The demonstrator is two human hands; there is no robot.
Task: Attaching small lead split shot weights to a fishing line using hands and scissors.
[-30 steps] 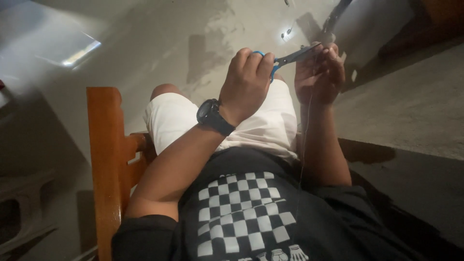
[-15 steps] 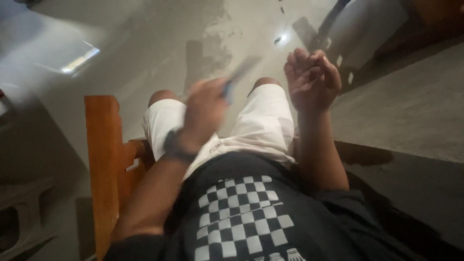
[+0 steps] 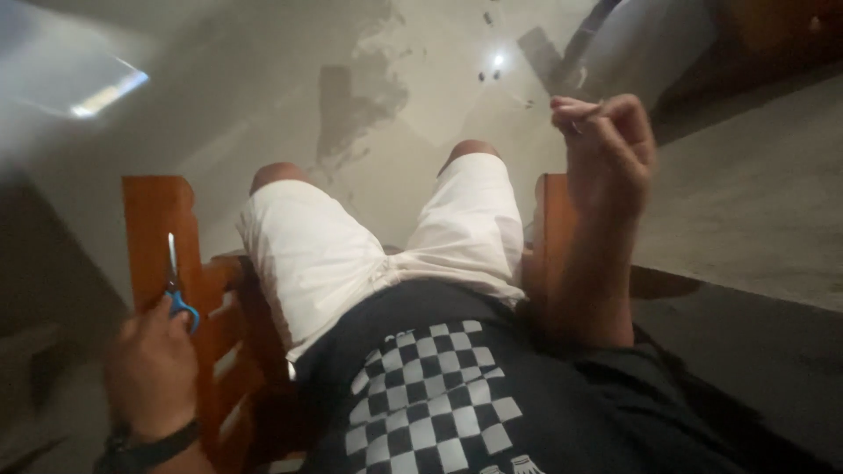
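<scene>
I sit in a wooden chair (image 3: 158, 237), wearing white shorts (image 3: 325, 254) and a black checkered shirt (image 3: 439, 395), above a grey stained floor (image 3: 369, 96).

A dim room of a home, seen from a seated person's lap: an orange-brown wooden armchair with slatted sides (image 3: 158, 228) stands on a pale, stained and shiny hard floor (image 3: 369, 96) that mirrors a bright patch of light, beside a grey carpet (image 3: 746, 219).

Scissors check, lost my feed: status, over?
Left hand grips blue-handled scissors beside the wooden chair arm. Right hand raised, pinching something thin. Nothing between.
</scene>
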